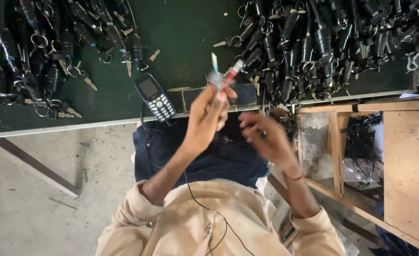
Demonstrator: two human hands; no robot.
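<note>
Left hand (207, 116) pinches a red-tipped tool (232, 72) at 12 o'clock; right hand (266, 137) half-curled, empty — lock piles (309, 42) wait at 1 o'clock.

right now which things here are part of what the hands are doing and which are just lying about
In hand:
- small red and clear part with wires, held up by the left hand
- right hand, close beside it, holding nothing I can make out

Lying about:
- mobile phone
- left pile of black key locks
- right pile of key locks
- wooden shelf
</note>
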